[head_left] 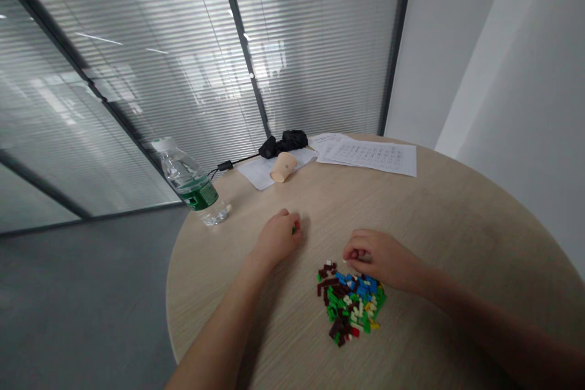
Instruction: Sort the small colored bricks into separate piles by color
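Observation:
A pile of small toy building bricks (351, 301) in brown, blue, green, cream, yellow and red lies on the round wooden table. My left hand (278, 236) is closed to the left of the pile, with a bit of a green brick (294, 230) showing between its fingers. At the pile's upper right edge, my right hand (377, 256) has its fingers curled together in a pinch. A tiny whitish piece (345, 261) shows at those fingertips; whether it is gripped or only touched is hard to make out.
A water bottle (196, 192) with a green label stands at the table's left edge. Farther back are a paper cup (283, 167) on its side, a black bundle (292, 141) with a cable, and printed sheets (370, 155). Glass panels with blinds (320, 42) rise behind.

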The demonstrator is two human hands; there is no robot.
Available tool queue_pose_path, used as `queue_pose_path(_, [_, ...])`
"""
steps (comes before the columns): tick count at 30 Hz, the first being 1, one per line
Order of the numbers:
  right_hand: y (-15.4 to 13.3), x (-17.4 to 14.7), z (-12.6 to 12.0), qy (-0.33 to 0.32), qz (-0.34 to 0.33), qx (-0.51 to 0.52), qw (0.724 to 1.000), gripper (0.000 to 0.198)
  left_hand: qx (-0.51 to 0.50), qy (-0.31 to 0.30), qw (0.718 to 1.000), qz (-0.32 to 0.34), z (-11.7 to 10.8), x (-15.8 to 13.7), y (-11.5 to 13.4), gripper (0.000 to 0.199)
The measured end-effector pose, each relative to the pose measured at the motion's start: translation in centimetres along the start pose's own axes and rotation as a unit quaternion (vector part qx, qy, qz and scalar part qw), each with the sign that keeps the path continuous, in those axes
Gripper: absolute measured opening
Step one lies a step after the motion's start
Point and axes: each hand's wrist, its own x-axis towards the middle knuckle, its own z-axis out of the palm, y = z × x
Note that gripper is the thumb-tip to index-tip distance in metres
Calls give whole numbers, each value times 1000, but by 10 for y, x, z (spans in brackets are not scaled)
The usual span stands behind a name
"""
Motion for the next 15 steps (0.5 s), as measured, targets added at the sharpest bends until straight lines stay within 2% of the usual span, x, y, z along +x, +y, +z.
queue_pose_path(8, [1, 0, -1, -4, 4, 4, 1000, 6, -7, 5, 999, -34, 1, 1, -2, 9])
queue_pose_path(11, [1, 0, 0, 7, 10, 24, 1000, 7, -3, 56, 998, -37, -1, 1, -1, 8])
queue_pose_path(13, [1, 1, 1, 20, 21, 49, 998, 8, -27, 100, 995, -14, -4, 1, 2, 10])
queue_pose_path(15, [0, 2, 2, 41, 47, 87, 994, 10, -91, 99, 990, 51, -7, -1, 9, 11])
